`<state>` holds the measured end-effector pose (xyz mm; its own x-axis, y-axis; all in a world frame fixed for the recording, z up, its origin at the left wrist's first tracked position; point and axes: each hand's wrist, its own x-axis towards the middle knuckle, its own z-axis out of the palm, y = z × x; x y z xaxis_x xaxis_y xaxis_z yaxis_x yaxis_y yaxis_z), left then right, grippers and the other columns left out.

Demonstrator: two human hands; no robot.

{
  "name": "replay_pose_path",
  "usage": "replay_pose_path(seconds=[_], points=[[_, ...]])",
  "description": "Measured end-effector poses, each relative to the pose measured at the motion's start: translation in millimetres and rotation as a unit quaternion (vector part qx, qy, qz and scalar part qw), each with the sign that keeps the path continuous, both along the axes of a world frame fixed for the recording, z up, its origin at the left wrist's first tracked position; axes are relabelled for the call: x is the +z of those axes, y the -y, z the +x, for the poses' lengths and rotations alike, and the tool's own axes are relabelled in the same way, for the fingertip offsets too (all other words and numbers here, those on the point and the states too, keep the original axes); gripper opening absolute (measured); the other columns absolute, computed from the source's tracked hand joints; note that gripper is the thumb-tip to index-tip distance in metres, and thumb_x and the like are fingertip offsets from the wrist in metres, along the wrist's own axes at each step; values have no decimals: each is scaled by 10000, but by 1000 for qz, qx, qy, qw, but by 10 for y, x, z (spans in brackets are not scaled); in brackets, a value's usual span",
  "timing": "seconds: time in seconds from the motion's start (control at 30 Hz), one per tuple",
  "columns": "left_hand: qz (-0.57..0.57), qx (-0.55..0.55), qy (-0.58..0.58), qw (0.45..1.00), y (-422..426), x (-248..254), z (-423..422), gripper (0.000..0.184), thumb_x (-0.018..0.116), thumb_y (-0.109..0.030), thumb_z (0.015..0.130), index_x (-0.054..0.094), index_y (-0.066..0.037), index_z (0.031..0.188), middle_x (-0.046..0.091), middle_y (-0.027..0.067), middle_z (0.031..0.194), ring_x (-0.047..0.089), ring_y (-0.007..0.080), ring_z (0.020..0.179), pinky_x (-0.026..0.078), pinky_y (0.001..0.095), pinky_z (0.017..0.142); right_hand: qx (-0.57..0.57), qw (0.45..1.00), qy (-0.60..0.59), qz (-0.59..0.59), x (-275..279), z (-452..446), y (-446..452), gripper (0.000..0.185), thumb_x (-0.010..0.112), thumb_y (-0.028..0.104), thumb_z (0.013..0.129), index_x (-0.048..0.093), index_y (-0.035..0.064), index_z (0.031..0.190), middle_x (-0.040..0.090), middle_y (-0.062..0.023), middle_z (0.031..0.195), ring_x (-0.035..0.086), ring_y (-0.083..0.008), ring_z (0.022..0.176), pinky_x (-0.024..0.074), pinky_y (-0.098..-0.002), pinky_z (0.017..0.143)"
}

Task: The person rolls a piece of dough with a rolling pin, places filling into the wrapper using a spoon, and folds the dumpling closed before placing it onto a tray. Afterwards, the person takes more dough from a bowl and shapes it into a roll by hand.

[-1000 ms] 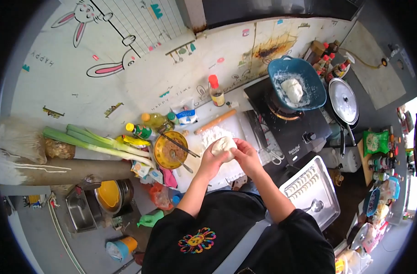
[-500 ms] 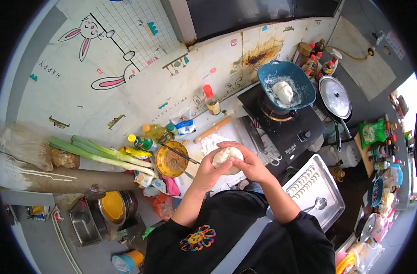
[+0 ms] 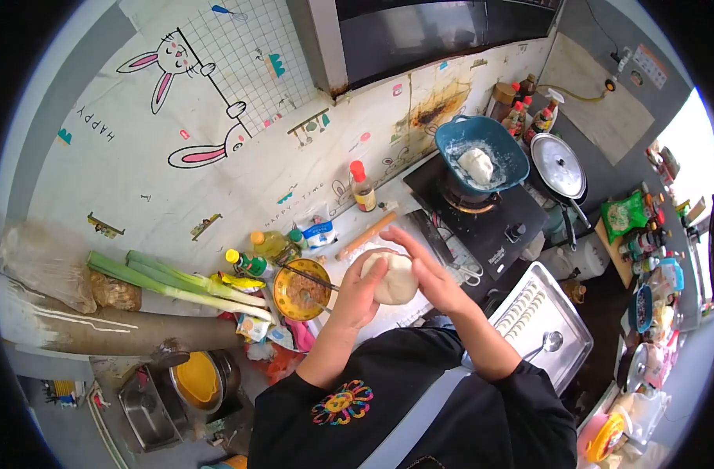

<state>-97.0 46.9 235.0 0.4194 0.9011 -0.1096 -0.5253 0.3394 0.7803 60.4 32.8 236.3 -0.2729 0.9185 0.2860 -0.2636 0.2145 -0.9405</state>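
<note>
A round lump of white dough (image 3: 396, 281) is held up between my two hands, in front of my chest. My left hand (image 3: 359, 291) is wrapped round its left side, with the thumb over the top. My right hand (image 3: 431, 275) presses on its right side, palm inward and fingers stretched out. Below and behind the dough lies a floury white board (image 3: 382, 314). A wooden rolling pin (image 3: 365, 236) rests at the board's back edge. Left of my hands stands a yellow bowl (image 3: 281, 291) of brownish filling, with chopsticks and a spoon in it.
A blue basin (image 3: 507, 156) with more dough stands on the black stove (image 3: 490, 246). Right of me is a metal tray (image 3: 574, 361) with rows of dumplings and a spoon. A lidded pan (image 3: 559, 168), leeks (image 3: 181, 287), bottles (image 3: 362, 191) and a sink (image 3: 150, 414) surround the work area.
The dough has been turned between my hands and now shows a smoother face. My right hand's fingers have straightened. The camera view has shifted, with more wall showing at the top.
</note>
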Motion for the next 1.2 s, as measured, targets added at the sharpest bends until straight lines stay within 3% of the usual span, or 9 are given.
replay_pose_path(seconds=[0.07,0.2,0.33,0.37,0.5,0.6,0.8,1.03,1.2], points=[[5,18,39,999,-39,-8,-27,319,580,-254,922,529,-17,1129,598,113,1115,599,160,965,495,297,834,-1,976,-198,-93,-160,-111,-15,528,356,353,997,316,20,1404,329,-101,1433,340,-257,1317,269,-367,1078],[112,38,20,993,59,-12,117,293,528,-243,943,513,-32,1145,483,153,1312,497,229,1167,384,360,1001,-147,988,-34,-7,-78,-247,-101,593,326,432,989,283,36,1428,346,-153,1430,357,-267,1306,235,-360,1095],[176,110,61,976,129,3,251,497,333,-440,988,447,-35,1252,337,153,1438,379,237,1288,288,378,1075,-153,985,79,24,135,-302,-52,521,301,318,1009,302,-21,1405,343,-187,1438,310,-307,1345,224,-371,1093],[162,127,36,978,117,91,265,652,223,-528,976,358,-20,1362,284,149,1473,289,239,1356,227,374,1109,-165,972,129,108,228,-314,-41,522,284,311,1006,301,-24,1405,330,-206,1444,292,-326,1356,212,-374,1098],[174,129,-22,976,9,210,153,749,171,-567,962,153,-5,1457,227,137,1502,181,234,1400,149,360,1136,-174,974,87,119,235,-500,133,520,330,312,985,330,-10,1395,341,-214,1435,290,-352,1355,207,-394,1104],[148,58,20,987,190,166,222,742,175,-557,965,156,0,1454,202,134,1511,158,238,1406,133,365,1140,-227,952,156,132,248,-414,101,482,324,271,987,362,-17,1371,365,-206,1423,299,-359,1350,211,-394,1105],[177,85,0,981,343,229,327,766,121,-564,960,167,27,1446,186,139,1516,165,252,1404,106,361,1143,-221,953,177,111,266,-330,57,464,337,168,946,359,-32,1364,360,-223,1421,297,-367,1350,218,-393,1107],[189,164,-59,966,45,512,321,791,108,-596,944,128,2,1461,160,143,1526,135,251,1415,89,356,1142,-260,910,205,249,199,-547,469,685,338,401,950,139,-30,1444,144,-321,1467,165,-467,1367,150,-502,1105],[231,31,6,972,338,406,429,809,123,-622,932,35,-28,1473,83,136,1541,80,250,1423,53,371,1140,-273,916,235,178,347,-313,358,691,247,474,945,223,-14,1433,208,-221,1492,169,-374,1397,122,-492,1111]])
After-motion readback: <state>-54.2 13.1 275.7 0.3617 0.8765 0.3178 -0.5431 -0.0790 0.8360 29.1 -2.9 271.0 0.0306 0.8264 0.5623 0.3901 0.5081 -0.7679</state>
